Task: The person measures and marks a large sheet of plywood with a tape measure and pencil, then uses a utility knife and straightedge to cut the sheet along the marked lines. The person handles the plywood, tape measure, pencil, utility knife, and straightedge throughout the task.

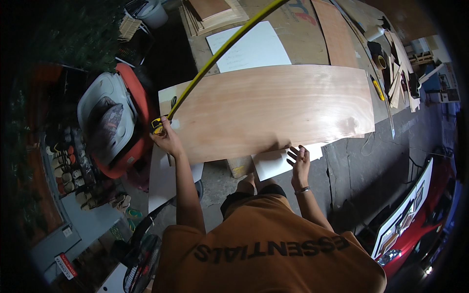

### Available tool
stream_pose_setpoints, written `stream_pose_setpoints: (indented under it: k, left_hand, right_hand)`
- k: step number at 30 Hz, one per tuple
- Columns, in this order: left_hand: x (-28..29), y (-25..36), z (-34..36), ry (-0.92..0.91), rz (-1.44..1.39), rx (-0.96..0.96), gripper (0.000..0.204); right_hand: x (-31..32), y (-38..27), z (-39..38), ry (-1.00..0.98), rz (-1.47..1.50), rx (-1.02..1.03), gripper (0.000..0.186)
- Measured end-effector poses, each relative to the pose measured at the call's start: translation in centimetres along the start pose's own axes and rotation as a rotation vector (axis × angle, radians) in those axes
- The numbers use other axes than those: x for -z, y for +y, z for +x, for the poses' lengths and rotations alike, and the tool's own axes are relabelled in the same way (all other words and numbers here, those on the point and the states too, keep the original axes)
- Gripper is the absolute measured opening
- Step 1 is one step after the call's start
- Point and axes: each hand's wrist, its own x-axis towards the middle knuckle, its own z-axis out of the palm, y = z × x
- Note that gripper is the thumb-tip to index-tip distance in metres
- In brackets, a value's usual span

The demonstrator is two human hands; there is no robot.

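Note:
My left hand [168, 139] grips a yellow-and-black tape measure [158, 126] at the left end of a pale reddish plywood board [264, 105]. The tape's long yellow blade [215, 58] is extended, rising diagonally over the board toward the top of the view. My right hand [299, 163] is open at the board's near edge, fingers apart and slightly curled, holding nothing. Beneath that edge lies a white sheet [271, 167]. A second white sheet [249, 44] lies on the worktable [295, 22] beyond the board.
A yellow utility knife [377, 88] and long metal straightedge [391, 124] lie right of the board, with wood offcuts [395, 83] beyond. A red-and-grey bin [137, 117] stands left, with footwear [68, 166] beside it. A red car [415, 234] is at lower right.

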Motion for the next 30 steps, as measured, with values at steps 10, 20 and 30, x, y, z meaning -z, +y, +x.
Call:
stream_pose_setpoints:
  k: [10,20,30]
  left_hand:
    - [5.5,-2.5,3.3,-0.108,0.164,-0.034,0.055]
    - [5.8,-4.7,7.6,-0.727,0.231,0.370,0.046]
    - [4.2,-4.5,8.5,-0.747,0.358,0.425,0.049]
  right_hand:
    - [1.7,0.3,-0.6,-0.038,-0.155,0.276,0.032]
    - [-1.5,1.6,-1.3,-0.043,0.120,-0.208,0.036]
    - [-1.6,1.2,0.0,-0.062,0.206,-0.316,0.040]
